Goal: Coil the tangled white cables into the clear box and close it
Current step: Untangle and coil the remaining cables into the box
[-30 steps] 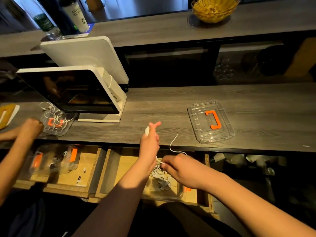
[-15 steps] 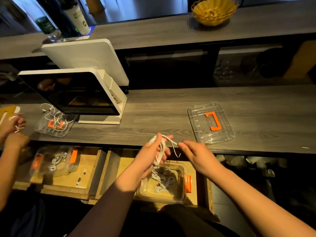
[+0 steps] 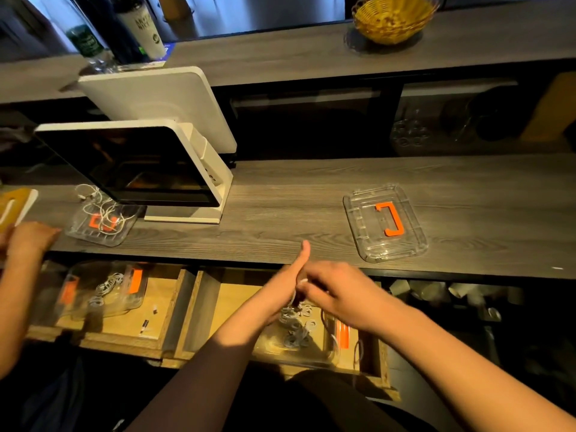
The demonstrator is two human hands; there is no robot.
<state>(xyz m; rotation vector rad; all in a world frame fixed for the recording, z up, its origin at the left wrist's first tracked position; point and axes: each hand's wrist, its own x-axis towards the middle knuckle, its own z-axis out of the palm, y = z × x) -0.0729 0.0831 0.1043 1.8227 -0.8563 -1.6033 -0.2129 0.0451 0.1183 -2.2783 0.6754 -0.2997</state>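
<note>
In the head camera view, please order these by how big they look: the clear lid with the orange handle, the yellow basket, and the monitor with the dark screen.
Largest to smallest, as they look:
1. monitor
2. and 3. clear lid and yellow basket: these look about alike. The basket is farther away and cut off by the top edge, so I cannot rank them.

We saw print on the white cup (image 3: 146,32) | far up and left of our fingers | too blurred to read | bottle label (image 3: 85,43) likewise unreadable.
</note>
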